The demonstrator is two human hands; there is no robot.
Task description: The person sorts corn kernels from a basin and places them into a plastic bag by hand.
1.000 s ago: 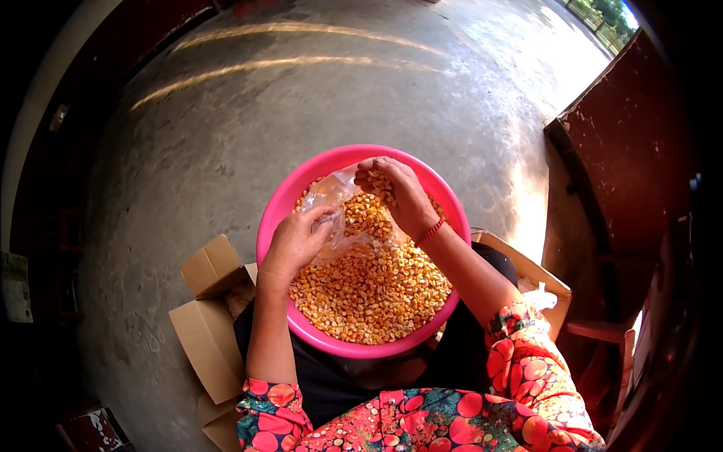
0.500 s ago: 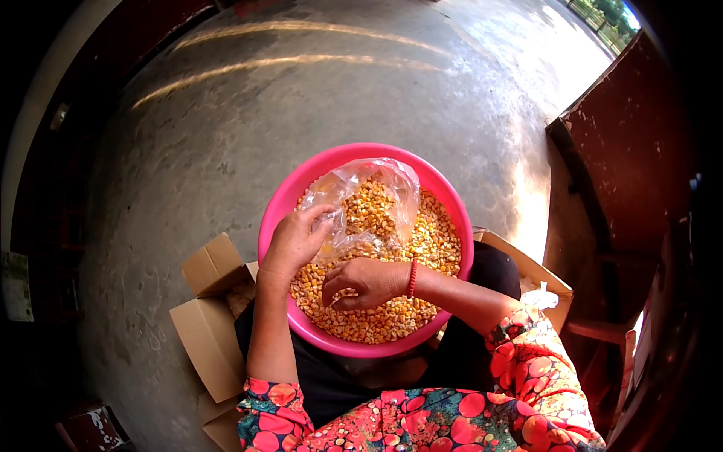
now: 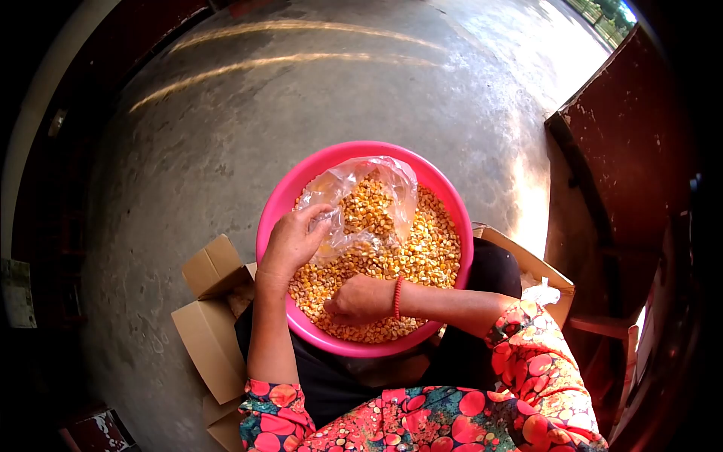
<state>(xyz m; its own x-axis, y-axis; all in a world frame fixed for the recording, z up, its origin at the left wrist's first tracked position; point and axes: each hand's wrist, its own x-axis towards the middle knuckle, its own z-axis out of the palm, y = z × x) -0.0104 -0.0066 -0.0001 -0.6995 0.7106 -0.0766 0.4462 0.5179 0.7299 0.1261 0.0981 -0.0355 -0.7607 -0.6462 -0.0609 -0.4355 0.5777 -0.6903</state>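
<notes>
A pink basin point(image 3: 273, 218) full of loose yellow corn kernels point(image 3: 433, 245) rests over my lap. A clear plastic bag point(image 3: 403, 192) lies open on the kernels, with a heap of corn inside it. At the bag's left edge, my left hand point(image 3: 296, 239) pinches the plastic between thumb and fingers. My right hand point(image 3: 361, 300), with a red beaded bracelet at the wrist, is down on the kernels at the near side of the basin. Its fingers are curled under and partly hidden, so I cannot make out what is in them.
Open cardboard boxes stand at the left point(image 3: 207, 346) and right point(image 3: 527, 264) of my legs, the right one with white plastic at its edge. Grey concrete floor point(image 3: 301, 105) lies beyond the basin. A dark red panel point(image 3: 625, 143) stands at the right.
My right hand has moved from over the bag at the far side down to the near kernels, and its fingers have curled in. My left hand has stayed at the bag's edge.
</notes>
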